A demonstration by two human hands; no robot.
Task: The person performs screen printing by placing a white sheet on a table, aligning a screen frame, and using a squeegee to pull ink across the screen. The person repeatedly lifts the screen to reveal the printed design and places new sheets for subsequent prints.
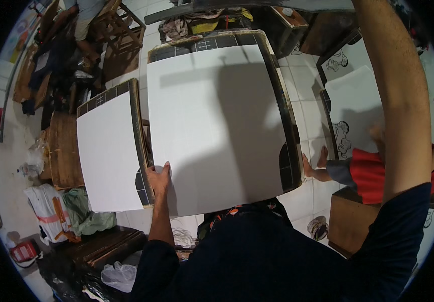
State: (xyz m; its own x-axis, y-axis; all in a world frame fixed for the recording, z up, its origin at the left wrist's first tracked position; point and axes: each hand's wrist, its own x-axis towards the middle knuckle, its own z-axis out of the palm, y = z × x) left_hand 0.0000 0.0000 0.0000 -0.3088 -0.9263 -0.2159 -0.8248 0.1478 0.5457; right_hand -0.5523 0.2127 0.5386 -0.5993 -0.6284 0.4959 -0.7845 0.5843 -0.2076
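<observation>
A large white sheet (192,116) covers most of a dark-edged table (292,146) in front of me. Black strips with pale lines show at its far end and near right corner. My left hand (159,177) rests at the sheet's left edge, thumb apart from the fingers and lying toward the sheet. The fingers are partly hidden at the edge. My right arm (406,85) is raised along the right side and leaves the picture at the top, so its hand is out of sight. A dark bar (257,7) crosses the top near that arm.
A smaller table with a white sheet (109,156) stands close on the left. At right, a person in red (365,173) is beside another table with a white sheet (355,90) and line drawings. A wooden box (350,221), bags (91,216) and a wooden stool (116,25) stand around.
</observation>
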